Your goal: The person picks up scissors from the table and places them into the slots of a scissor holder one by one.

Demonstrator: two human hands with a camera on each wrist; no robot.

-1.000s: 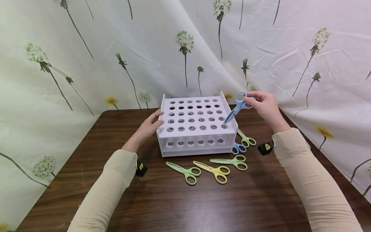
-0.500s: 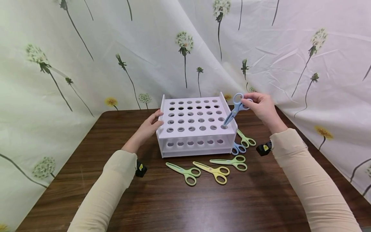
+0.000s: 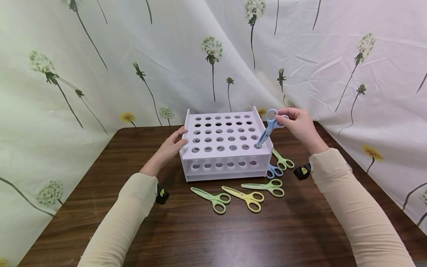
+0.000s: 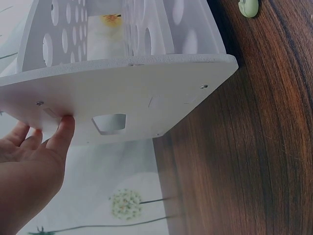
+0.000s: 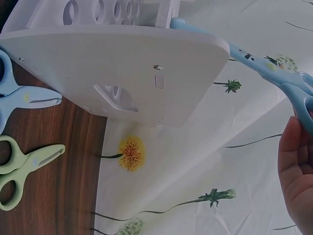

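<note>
A white rack (image 3: 227,155) with rows of round holes stands on the table. My left hand (image 3: 170,146) touches its left side panel (image 4: 146,100) from outside, fingertips and thumb against the flat face. With my right hand (image 3: 300,126) I pinch light blue scissors (image 3: 268,129) by one handle loop, above the rack's right end. The blades point down and left, their tips at the front-right hole; how deep they sit is hard to tell. In the right wrist view the scissors (image 5: 264,68) slant behind the rack's side panel, which hides the blade ends.
On the table in front lie green scissors (image 3: 208,196), yellow scissors (image 3: 241,194) and more green scissors (image 3: 258,186). Beside the rack's right end are blue scissors (image 3: 274,171), partly hidden, and green scissors (image 3: 281,160). A dandelion-patterned cloth (image 3: 186,74) hangs behind.
My right hand has moved slightly left, bringing the blue scissors to a steeper angle with the blade tips at the front-right hole. My left hand stays against the rack.
</note>
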